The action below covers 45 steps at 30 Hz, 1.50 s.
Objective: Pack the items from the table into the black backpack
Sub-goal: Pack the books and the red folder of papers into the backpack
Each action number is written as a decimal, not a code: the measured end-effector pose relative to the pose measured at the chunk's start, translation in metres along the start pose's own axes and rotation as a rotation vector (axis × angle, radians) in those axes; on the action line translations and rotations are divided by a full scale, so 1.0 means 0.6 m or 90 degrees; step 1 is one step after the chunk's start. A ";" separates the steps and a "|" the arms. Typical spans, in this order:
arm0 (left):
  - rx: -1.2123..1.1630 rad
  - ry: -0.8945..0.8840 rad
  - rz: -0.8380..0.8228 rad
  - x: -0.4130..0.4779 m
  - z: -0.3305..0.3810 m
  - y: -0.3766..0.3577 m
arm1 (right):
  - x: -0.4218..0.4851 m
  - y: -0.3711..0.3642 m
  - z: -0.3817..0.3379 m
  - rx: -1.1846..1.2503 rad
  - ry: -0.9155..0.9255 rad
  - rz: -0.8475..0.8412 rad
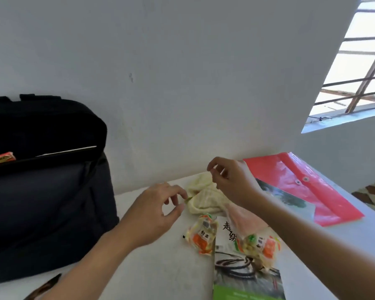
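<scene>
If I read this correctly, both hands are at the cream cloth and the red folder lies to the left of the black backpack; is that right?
Not quite: the head view shows the red folder lying to the right of the black backpack, not the left. The left hand and right hand are indeed at the cream cloth.

The black backpack (41, 191) stands upright well left of the left fingers (179, 192). Its top is open, and a red-and-gold packet (1, 158) and a white sheet edge (67, 150) show inside. A crumpled cream cloth (204, 198) lies on the tabletop (160, 267) between the left fingers and the right fingers (217, 178). Nearer than the fingers lie a left snack packet (201, 234) and a right snack packet (258, 245). The right one rests on a printed booklet (236, 273). A red plastic folder (312, 187) lies flat to the right of the right fingers.
</scene>
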<state>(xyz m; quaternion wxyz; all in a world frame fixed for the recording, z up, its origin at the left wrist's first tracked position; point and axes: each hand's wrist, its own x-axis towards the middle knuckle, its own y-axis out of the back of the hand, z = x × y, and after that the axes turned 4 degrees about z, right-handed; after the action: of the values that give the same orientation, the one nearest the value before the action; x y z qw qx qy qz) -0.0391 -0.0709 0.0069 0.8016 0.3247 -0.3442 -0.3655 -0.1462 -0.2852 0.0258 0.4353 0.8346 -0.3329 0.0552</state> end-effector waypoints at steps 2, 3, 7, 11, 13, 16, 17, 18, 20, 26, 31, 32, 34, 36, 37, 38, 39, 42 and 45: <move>0.015 0.033 -0.040 0.016 0.018 -0.056 | 0.009 0.022 0.060 -0.064 -0.023 -0.013; 0.015 0.050 -0.054 0.025 0.032 -0.088 | 0.013 0.035 0.094 -0.091 -0.041 -0.032; 0.001 0.087 -0.117 0.069 0.082 -0.193 | 0.019 0.063 0.218 -0.157 -0.090 -0.187; 0.070 0.085 -0.170 0.095 0.104 -0.262 | 0.007 0.055 0.294 -0.231 -0.057 -0.351; 0.105 0.076 -0.206 0.101 0.110 -0.291 | 0.007 0.050 0.316 -0.255 -0.007 -0.379; 0.180 0.091 -0.258 0.105 0.108 -0.318 | 0.006 0.048 0.327 -0.223 0.050 -0.419; 0.167 0.101 -0.254 0.105 0.101 -0.318 | 0.006 0.045 0.328 -0.180 0.036 -0.384; 0.146 0.112 -0.240 0.105 0.096 -0.314 | 0.009 0.045 0.331 -0.142 0.012 -0.351; 0.124 0.141 -0.215 0.105 0.087 -0.301 | 0.013 0.046 0.344 -0.069 -0.012 -0.317; 0.090 0.212 -0.187 0.093 0.049 -0.240 | 0.007 0.042 0.331 0.071 0.050 -0.417; 0.236 0.216 -0.330 0.118 0.063 -0.185 | 0.004 0.005 0.303 0.072 0.122 -0.429; 0.219 0.212 -0.323 0.127 0.075 -0.180 | 0.007 0.001 0.301 0.070 0.135 -0.429; 0.153 0.180 -0.246 0.143 0.093 -0.194 | 0.010 -0.002 0.298 0.090 0.147 -0.428; 0.123 0.155 -0.183 0.156 0.107 -0.225 | 0.014 0.003 0.298 0.120 0.136 -0.359; 0.109 0.153 -0.168 0.161 0.111 -0.243 | 0.018 0.008 0.300 0.121 0.118 -0.294; 0.100 0.154 -0.156 0.166 0.112 -0.262 | 0.024 0.014 0.306 0.108 0.085 -0.226; 0.104 0.155 -0.142 0.172 0.112 -0.281 | 0.031 0.021 0.314 0.089 0.047 -0.168; 0.138 0.125 -0.093 0.206 0.118 -0.331 | 0.050 0.047 0.356 -0.044 -0.045 -0.101; 0.122 0.060 -0.102 0.238 0.130 -0.369 | 0.049 0.062 0.410 -0.219 -0.105 -0.171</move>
<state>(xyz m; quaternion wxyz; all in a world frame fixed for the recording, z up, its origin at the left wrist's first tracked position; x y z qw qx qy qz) -0.1099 -0.3230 -0.0759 0.7503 0.4433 -0.3123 -0.3781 -0.1944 -0.5031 -0.0887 0.5458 0.7869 -0.2577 -0.1289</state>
